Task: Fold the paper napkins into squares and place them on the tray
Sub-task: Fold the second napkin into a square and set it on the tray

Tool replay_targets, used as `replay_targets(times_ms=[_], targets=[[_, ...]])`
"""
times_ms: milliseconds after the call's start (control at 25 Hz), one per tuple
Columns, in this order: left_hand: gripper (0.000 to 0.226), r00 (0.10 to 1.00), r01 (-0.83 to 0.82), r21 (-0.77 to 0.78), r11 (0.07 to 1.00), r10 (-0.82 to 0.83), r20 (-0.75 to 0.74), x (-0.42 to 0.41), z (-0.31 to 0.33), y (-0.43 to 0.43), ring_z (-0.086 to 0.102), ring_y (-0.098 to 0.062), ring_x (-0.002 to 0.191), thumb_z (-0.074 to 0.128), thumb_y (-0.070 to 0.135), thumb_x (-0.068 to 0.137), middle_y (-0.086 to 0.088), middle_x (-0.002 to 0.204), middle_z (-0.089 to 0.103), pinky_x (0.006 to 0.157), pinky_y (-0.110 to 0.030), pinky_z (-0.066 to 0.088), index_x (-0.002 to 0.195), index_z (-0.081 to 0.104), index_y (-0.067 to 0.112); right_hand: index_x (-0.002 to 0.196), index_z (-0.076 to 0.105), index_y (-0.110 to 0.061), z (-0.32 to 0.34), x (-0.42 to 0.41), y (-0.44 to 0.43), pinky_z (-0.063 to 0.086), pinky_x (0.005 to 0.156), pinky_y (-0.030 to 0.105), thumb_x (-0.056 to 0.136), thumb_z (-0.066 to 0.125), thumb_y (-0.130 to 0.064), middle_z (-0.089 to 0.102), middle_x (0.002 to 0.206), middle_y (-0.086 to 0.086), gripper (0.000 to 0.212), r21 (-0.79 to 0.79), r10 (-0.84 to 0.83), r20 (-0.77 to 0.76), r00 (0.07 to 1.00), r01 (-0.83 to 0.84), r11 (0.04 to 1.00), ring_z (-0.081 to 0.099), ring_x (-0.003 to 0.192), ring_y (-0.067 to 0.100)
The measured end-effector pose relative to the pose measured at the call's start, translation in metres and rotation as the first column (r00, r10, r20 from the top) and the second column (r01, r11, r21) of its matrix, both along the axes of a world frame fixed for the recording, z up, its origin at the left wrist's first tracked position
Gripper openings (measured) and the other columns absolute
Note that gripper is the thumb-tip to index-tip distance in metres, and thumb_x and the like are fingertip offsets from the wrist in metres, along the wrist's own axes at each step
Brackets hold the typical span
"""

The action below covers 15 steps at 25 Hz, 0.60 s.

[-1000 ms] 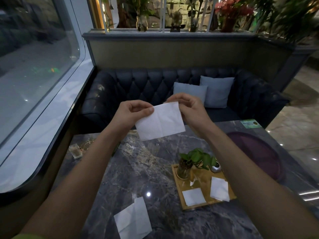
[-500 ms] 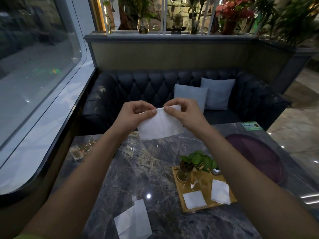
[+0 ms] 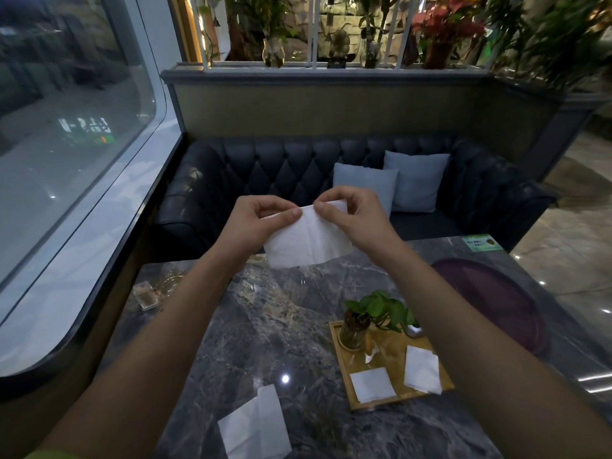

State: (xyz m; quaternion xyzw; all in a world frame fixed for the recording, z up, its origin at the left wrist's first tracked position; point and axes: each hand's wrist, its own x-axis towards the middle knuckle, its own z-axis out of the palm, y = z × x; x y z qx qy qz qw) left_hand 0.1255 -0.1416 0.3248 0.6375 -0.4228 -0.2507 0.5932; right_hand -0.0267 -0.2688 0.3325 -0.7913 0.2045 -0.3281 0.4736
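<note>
I hold a white paper napkin (image 3: 309, 241) in the air above the far half of the marble table (image 3: 265, 329). My left hand (image 3: 261, 223) and my right hand (image 3: 351, 215) both pinch its top edge, thumbs nearly touching at the middle crease. The napkin hangs down, folded to a rectangle. A wooden tray (image 3: 341, 362) lies at the right under my right forearm, with two folded white squares (image 3: 372, 384) (image 3: 422, 369) on it. A loose unfolded napkin (image 3: 255, 425) rests on the table near the front edge.
A small potted plant in a glass (image 3: 356, 329) stands on the tray's far end. A dark purple round tray (image 3: 496, 303) sits at the right. A small glass dish (image 3: 145, 294) is at the far left. A black sofa with two cushions (image 3: 390, 182) lies beyond.
My two hands have drawn together along the napkin's top edge, and the napkin looks narrower and more bunched at the top. The view has tilted slightly.
</note>
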Motion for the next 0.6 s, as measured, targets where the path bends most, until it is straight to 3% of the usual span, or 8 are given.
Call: replay_targets(times_ms=[240,480,600], targets=[[0.003,0.998,-0.042,0.004,0.999,0.042,-0.049,0.007,-0.001,0.007,0.070,-0.011,0.072,0.074,0.015,0.084,-0.004,0.076,0.076,0.062,-0.025,0.055,0.085,0.076,0.013,0.086,0.074,-0.019,0.003,-0.007,-0.006,0.047,0.070,0.021,0.089,0.069,-0.022,0.071,0.086,-0.011,0.006,0.050,-0.027,0.000,1.000,0.027,0.998,0.063,0.080,-0.002],[0.006,0.993,-0.067,-0.004,0.998,0.066,-0.098,0.010,-0.004,0.012,0.072,-0.012,0.074,0.074,0.014,0.083,-0.002,0.077,0.077,0.064,-0.027,0.057,0.082,0.078,0.019,0.083,0.075,-0.023,0.004,-0.011,-0.012,0.054,0.073,0.025,0.088,0.071,-0.019,0.073,0.086,-0.007,0.007,0.092,-0.035,0.009,0.999,0.034,0.995,0.067,0.083,0.007],[0.006,0.991,-0.072,-0.010,0.997,0.071,-0.111,0.015,-0.004,0.014,0.074,-0.018,0.081,0.073,0.014,0.084,-0.007,0.085,0.078,0.073,-0.033,0.060,0.088,0.078,0.016,0.082,0.075,-0.023,0.004,-0.013,-0.015,0.056,0.076,0.026,0.087,0.071,-0.016,0.073,0.083,-0.007,0.009,0.097,-0.031,0.033,0.999,0.027,0.995,0.068,0.083,0.006]])
